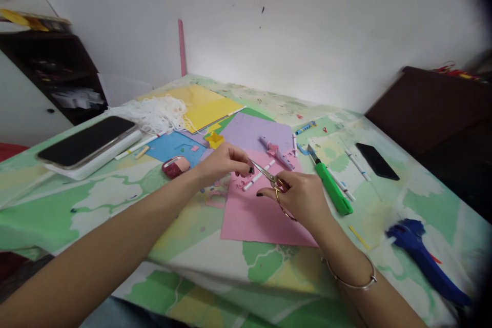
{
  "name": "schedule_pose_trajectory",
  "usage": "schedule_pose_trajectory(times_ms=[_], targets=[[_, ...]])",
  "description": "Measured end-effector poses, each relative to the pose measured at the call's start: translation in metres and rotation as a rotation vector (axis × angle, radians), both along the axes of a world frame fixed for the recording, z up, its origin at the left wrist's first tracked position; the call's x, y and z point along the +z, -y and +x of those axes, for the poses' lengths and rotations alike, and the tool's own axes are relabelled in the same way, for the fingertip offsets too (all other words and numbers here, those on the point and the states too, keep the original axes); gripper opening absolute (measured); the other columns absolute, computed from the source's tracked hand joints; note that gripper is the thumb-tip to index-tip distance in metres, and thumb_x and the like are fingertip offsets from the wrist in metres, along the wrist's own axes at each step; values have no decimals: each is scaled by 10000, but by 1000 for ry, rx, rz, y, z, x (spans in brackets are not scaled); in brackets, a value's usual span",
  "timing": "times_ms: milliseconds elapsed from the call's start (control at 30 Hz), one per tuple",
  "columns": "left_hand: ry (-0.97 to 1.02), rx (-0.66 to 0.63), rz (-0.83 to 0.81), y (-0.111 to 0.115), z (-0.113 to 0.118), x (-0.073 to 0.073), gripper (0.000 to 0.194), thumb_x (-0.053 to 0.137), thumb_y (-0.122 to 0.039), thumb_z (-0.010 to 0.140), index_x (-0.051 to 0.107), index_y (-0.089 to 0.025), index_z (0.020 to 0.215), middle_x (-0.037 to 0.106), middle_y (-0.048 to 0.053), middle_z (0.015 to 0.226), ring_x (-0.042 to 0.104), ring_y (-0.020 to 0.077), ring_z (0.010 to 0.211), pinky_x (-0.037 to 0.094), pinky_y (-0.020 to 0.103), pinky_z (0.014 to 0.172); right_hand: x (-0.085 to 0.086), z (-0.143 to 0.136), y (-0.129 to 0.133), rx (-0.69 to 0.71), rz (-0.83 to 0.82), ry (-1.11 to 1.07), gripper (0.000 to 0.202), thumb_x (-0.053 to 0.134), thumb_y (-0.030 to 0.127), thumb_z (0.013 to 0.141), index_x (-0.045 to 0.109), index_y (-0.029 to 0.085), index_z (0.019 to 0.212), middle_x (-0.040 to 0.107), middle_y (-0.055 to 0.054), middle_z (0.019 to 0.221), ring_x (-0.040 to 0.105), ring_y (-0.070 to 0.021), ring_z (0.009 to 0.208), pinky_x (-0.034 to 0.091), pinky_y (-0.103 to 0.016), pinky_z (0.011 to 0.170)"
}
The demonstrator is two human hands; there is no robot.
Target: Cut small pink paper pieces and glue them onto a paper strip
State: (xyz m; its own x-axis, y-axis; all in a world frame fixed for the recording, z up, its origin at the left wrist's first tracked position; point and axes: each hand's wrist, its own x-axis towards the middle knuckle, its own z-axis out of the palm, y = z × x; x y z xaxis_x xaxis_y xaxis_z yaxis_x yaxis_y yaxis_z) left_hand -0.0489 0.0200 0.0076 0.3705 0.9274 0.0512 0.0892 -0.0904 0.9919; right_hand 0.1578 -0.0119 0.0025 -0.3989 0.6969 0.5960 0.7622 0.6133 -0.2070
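Observation:
My right hand point(305, 195) holds a small pair of gold-handled scissors point(272, 178), thumb and fingers in the loops. The blades point up and left to the fingertips of my left hand point(226, 164), which is closed in a pinch. What it pinches is too small to make out. Both hands are over a pink foam sheet point(257, 220). On that sheet lie a white stick with coloured bands point(258, 177) and small pink scraps. Just beyond the scissors is a purple rolled piece point(286, 160) with a pink flower-like bit on it.
A green box cutter point(332, 187) lies right of the sheet, its blade showing. Farther right are a black phone point(376, 160) and a blue glue gun point(426, 261). Leftward are a phone on a white box point(88, 143), white yarn point(161, 113), yellow sheets point(207, 105) and a red eraser-like object point(176, 166).

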Motion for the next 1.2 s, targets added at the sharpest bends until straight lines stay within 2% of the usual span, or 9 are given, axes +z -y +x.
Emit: schedule_pose_trajectory(times_ms=[133,233,300,400,467,533,700,933,1200], targets=[[40,-36,-66,1,2,1,46,660,-147,650,685,-114,669,688,76,651,645,161,609,521,277,620,4,0,0,-88,-106,-123,488,643,566,700,464,168,482,402,47,396,304,-66,403,249,-221,432],[74,-84,-184,3,4,1,102,670,-195,685,648,-108,734,706,115,694,678,215,627,552,345,616,6,-3,0,-99,-310,-328,354,667,445,714,544,165,536,414,56,380,335,-63,384,281,-209,423],[72,-113,-226,5,5,1,137,681,-212,693,630,-110,767,703,114,670,678,218,602,554,351,596,5,-5,0,-68,-493,-514,256,634,378,739,595,163,605,415,62,361,358,-66,350,293,-200,389],[58,-163,-216,7,8,0,148,687,-221,699,636,-112,785,692,84,648,664,179,582,548,314,598,1,-8,-1,17,-738,-754,195,613,358,743,627,164,745,419,77,356,354,-66,291,273,-182,314],[34,-194,-199,9,10,-2,122,680,-215,701,652,-113,760,677,58,628,644,146,568,532,267,587,-3,-11,-2,81,-841,-838,221,639,362,718,622,166,818,420,89,355,341,-64,264,256,-172,277],[-5,-221,-177,10,12,-4,72,661,-185,702,661,-113,714,650,33,587,613,114,541,499,219,554,-7,-13,-3,134,-902,-855,219,663,342,691,613,165,811,425,93,358,344,-63,253,256,-165,258],[-67,-215,-90,9,15,-8,48,632,-146,698,662,-116,678,609,8,550,555,84,520,422,179,503,-13,-16,-4,166,-937,-846,134,648,268,670,578,164,718,446,91,388,372,-52,258,276,-148,252],[87,-29,-68,12,18,-8,104,671,-224,706,643,-126,724,610,15,559,538,98,511,414,214,508,-11,-17,-2,128,-951,-946,127,614,257,672,552,176,746,453,87,336,365,-71,242,262,-155,249],[168,-5,-55,16,24,-10,157,707,-272,699,659,-141,769,591,7,629,531,97,543,417,208,483,-12,-20,1,134,-846,-971,134,567,306,740,519,187,700,422,89,362,340,-67,273,254,-179,283]])
